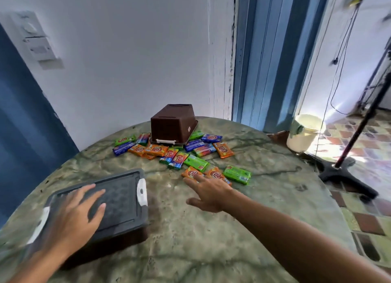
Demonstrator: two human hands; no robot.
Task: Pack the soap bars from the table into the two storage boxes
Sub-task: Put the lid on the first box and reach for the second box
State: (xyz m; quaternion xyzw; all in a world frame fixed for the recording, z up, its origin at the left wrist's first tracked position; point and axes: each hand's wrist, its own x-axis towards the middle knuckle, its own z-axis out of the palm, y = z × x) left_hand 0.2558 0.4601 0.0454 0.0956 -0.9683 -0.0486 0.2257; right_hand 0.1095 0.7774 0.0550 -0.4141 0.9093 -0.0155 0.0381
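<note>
Several wrapped soap bars in orange, green, blue and rainbow wrappers lie scattered on the round marbled table [211, 229]. A brown storage box [172, 124] stands upside down at the far side, resting on some bars. A grey lidded box [120, 200] with white latches sits near left. My left hand [74, 215] lies flat on its lid, fingers spread. My right hand [208, 190] reaches out open, fingertips at an orange soap bar [191, 173]; another orange bar [215, 173] and a green bar [237, 174] lie just beside it.
A white wall stands behind the table, with a blue door frame [264, 60] at right. On the tiled floor to the right are a cream bucket [304, 134] and a black stand base [347, 174] with its pole.
</note>
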